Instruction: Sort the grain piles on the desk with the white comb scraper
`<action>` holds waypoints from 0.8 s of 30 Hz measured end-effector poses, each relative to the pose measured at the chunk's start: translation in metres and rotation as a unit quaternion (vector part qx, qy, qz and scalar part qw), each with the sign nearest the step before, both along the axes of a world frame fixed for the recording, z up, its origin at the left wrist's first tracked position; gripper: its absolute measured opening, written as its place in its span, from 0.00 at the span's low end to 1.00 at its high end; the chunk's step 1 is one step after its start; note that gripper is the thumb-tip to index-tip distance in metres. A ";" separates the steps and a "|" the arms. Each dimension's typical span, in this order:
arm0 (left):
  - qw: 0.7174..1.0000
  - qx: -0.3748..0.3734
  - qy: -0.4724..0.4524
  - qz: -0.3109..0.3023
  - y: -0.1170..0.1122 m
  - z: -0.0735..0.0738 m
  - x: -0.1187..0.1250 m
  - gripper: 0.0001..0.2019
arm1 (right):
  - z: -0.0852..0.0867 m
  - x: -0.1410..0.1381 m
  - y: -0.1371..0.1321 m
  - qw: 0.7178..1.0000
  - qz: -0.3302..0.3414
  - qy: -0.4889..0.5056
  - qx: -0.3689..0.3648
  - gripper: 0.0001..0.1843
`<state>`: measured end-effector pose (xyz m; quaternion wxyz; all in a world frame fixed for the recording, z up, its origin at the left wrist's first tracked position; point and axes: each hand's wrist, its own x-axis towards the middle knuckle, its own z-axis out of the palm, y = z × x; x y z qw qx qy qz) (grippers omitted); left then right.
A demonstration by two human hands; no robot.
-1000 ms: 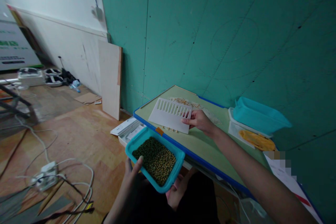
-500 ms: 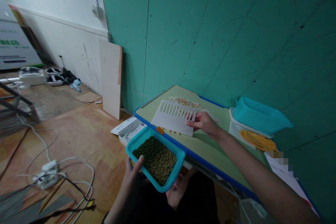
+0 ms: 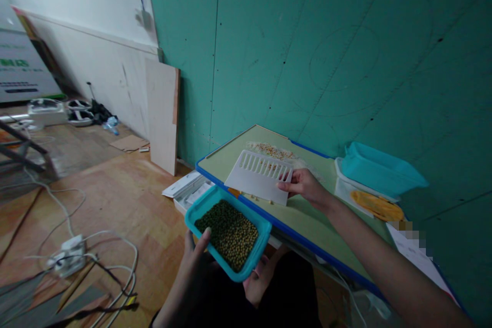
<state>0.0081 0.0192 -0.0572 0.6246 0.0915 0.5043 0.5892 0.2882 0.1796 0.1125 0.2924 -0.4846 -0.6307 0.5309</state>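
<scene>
My left hand [image 3: 194, 253] grips a teal tray [image 3: 191, 217] full of green beans [image 3: 226, 233], thumb over its near rim, fingers showing beneath it. The tray hangs just below the blue front edge of a green table [image 3: 307, 220]. My right hand [image 3: 305, 187] is closed on the right end of a white slotted scraper [image 3: 253, 182], which stands tilted on the tabletop near that edge. A few pale beans lie under the scraper's lower edge, and a spread of pale beans [image 3: 272, 151] lies behind it.
At the table's right stand an upturned teal container [image 3: 378, 169], a white tray holding something yellow [image 3: 374, 204], and papers [image 3: 415, 256]. A green wall rises behind. On the wooden floor to the left lie a power strip with cables [image 3: 69, 256] and a leaning board [image 3: 163, 113].
My right hand has slid the scraper to the right and slightly nearer the front edge. The tray in my left hand has stayed in place.
</scene>
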 end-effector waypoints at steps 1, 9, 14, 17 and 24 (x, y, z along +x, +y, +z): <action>1.000 0.002 0.004 0.002 0.000 0.000 0.002 0.45 | 0.000 0.001 -0.001 1.000 -0.002 0.000 -0.001 0.33; 1.000 0.012 -0.006 0.003 -0.007 0.018 0.011 0.41 | -0.002 0.011 -0.005 1.000 -0.005 -0.009 -0.006 0.34; 1.000 -0.011 -0.007 0.009 -0.010 0.027 0.017 0.44 | -0.001 0.015 -0.009 1.000 0.003 -0.014 0.002 0.34; 1.000 -0.021 -0.006 -0.006 -0.011 0.022 0.023 0.44 | -0.003 0.017 -0.011 1.000 0.009 -0.019 0.020 0.35; 1.000 -0.004 -0.013 -0.018 -0.011 0.007 0.027 0.45 | -0.001 0.021 -0.020 0.994 0.015 -0.058 0.091 0.32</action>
